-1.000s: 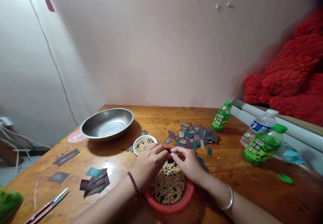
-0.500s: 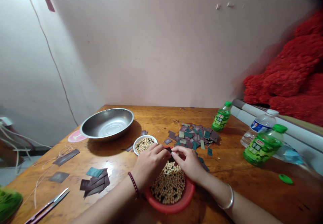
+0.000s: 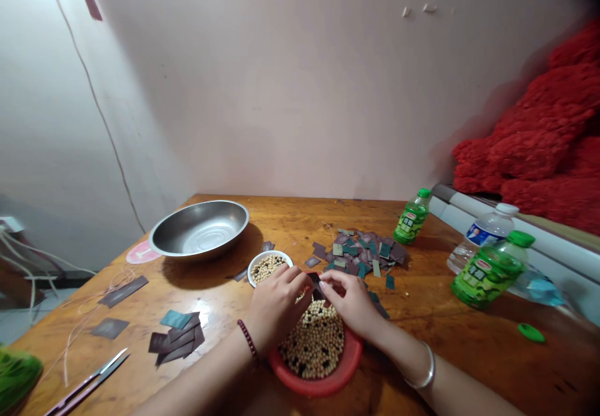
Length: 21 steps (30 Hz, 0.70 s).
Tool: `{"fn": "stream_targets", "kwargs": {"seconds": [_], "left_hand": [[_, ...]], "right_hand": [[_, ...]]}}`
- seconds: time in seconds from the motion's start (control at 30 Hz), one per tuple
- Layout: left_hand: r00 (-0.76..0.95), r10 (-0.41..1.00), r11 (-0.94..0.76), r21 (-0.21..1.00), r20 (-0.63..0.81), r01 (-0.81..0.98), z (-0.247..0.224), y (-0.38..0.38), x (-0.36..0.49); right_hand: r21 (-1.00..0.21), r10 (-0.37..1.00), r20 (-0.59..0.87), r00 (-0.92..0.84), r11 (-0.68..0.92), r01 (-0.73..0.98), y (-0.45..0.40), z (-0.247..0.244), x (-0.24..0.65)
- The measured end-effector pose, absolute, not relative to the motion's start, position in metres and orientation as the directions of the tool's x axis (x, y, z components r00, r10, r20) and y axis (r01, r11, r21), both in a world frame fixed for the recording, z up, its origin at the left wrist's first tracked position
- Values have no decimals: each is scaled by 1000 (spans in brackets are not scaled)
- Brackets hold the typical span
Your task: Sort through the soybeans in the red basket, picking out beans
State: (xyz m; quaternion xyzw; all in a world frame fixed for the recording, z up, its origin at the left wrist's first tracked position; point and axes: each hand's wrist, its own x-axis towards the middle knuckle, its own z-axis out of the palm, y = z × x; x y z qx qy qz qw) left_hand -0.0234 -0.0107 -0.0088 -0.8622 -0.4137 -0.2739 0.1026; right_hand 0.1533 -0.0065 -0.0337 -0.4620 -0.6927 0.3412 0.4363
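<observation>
Left hand (image 3: 276, 303) has eased toward nine o'clock, hold unclear; right hand (image 3: 354, 303) pinches a dark square (image 3: 315, 283) over the red bowl (image 3: 319, 386) of soybeans (image 3: 315, 344).

1. Our left hand (image 3: 276, 307) and right hand (image 3: 351, 303) hide most of the dark piece (image 3: 315, 280), so we cannot tell its shape or which hand grips it
2. They also hide part of the red bowl (image 3: 345, 366)
3. The green bundle (image 3: 16, 378) is blurred and cut off at the corner
4. The red fluffy heap (image 3: 548, 135) is blurred and runs off the right edge
5. The green bottle's label (image 3: 487, 275) is too small to read
</observation>
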Motion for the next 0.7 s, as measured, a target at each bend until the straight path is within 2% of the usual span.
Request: {"fn": "stream_targets", "kwargs": {"seconds": [0.5,0.7], "left_hand": [[630,602,-723,0,490,691,-8,-8,-22],[626,607,-719,2,490,695,-7,-7,-25]], "right_hand": [[-869,933,294,-209,352,349,-7,-36,154],[-864,933,301,-197,354,359,-5,-34,155]]}}
